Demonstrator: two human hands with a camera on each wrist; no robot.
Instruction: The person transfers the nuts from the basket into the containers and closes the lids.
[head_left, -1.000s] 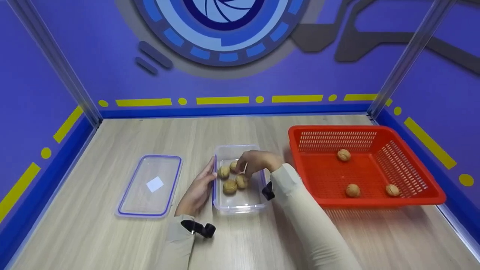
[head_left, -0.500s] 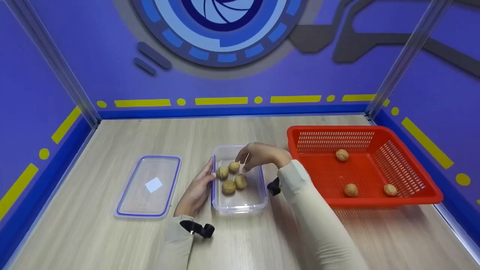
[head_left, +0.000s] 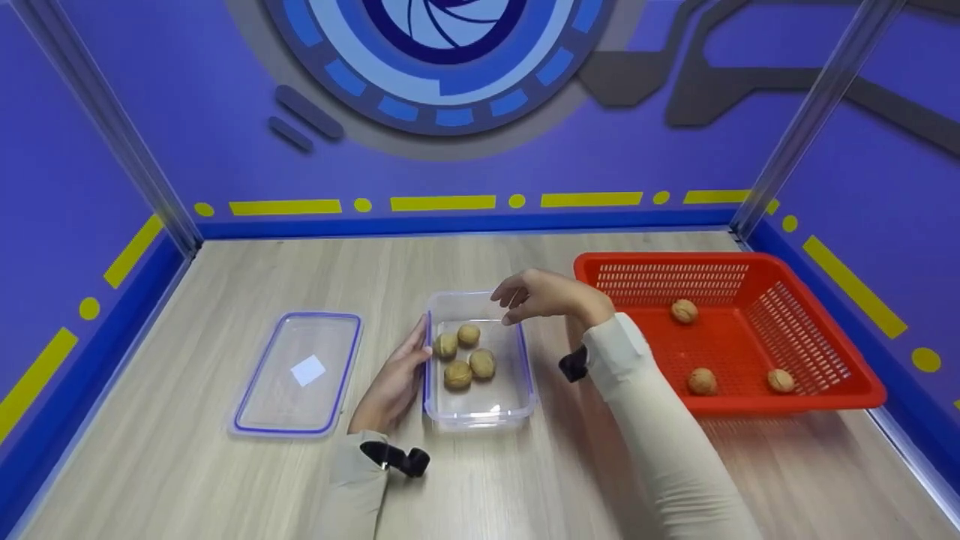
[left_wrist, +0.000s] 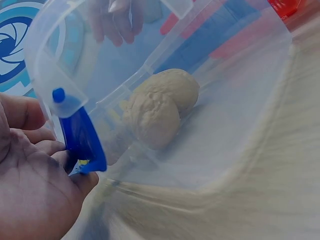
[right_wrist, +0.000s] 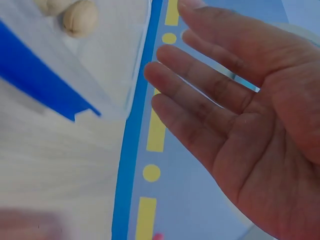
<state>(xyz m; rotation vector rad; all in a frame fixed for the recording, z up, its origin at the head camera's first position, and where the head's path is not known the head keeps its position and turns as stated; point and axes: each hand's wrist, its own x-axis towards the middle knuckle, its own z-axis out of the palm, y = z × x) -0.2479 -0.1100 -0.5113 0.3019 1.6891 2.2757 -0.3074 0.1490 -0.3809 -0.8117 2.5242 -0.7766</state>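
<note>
My left hand (head_left: 391, 382) holds the left side of a clear plastic food container (head_left: 480, 412), its thumb at the rim. In the left wrist view its fingers lie around a blue side latch (left_wrist: 82, 137). Several walnuts (head_left: 483, 364) sit inside the container, grouped toward its left half. Over the container's far right corner hovers my right hand (head_left: 551, 295), fingers loosely bent and nothing between them. The right wrist view shows its bare palm (right_wrist: 250, 150) and spread fingers beside the container wall.
A clear lid (head_left: 300, 375) with a blue seal and a white square lies flat at the left. At the right stands a red slotted basket (head_left: 731, 405) holding three walnuts (head_left: 703, 381). Printed purple walls (head_left: 450, 172) border the table's back and sides.
My right hand has let go of a walnut in the container, lifted out and moved right, toward the basket. The left hand has stayed at the container's side.
</note>
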